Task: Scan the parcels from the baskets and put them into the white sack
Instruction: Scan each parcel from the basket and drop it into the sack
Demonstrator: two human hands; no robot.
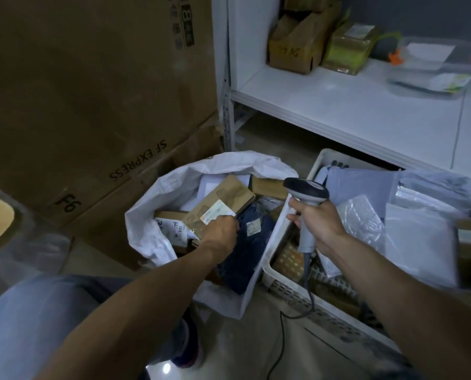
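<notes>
Cardboard boxes stand beside a white shelf.

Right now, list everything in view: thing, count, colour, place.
white sack: one, white, on the floor, centre, open
brown parcel: one, brown, over the sack's mouth
dark blue parcel: one, in the sack
basket: one, white, right of the sack, holding bags
scanner: one, grey, corded, above the basket's edge
cardboard cartons: at least two, brown, left
shelf: one, white, behind
brown boxes, yellow packet, clear tub: on the shelf
left hand: grips the brown parcel
right hand: grips the scanner
</notes>
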